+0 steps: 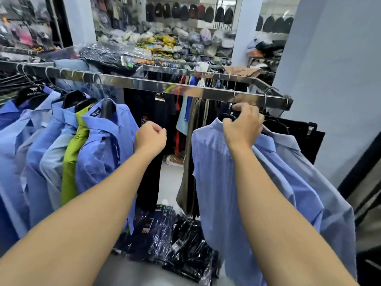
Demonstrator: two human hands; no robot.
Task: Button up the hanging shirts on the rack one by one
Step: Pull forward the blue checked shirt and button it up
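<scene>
A chrome rack rail (156, 87) runs across the view. On its left hang several shirts, blue ones and a green one (72, 153); the nearest is a blue shirt (103, 145) with its front facing right. On the right hang two light blue shirts; the front one (216, 178) shows its back. My right hand (242, 124) grips the black hanger at that shirt's collar, just below the rail. My left hand (150, 138) hovers in the gap between the two groups, fingers curled, holding nothing, close to the nearest left shirt's edge.
Dark garments in plastic bags (175, 240) lie piled on the floor under the gap. Dark trousers (191, 157) hang behind the rail. A black garment (305, 137) hangs at the rail's right end beside a pale wall (329, 79). Bagged stock fills the background shelves.
</scene>
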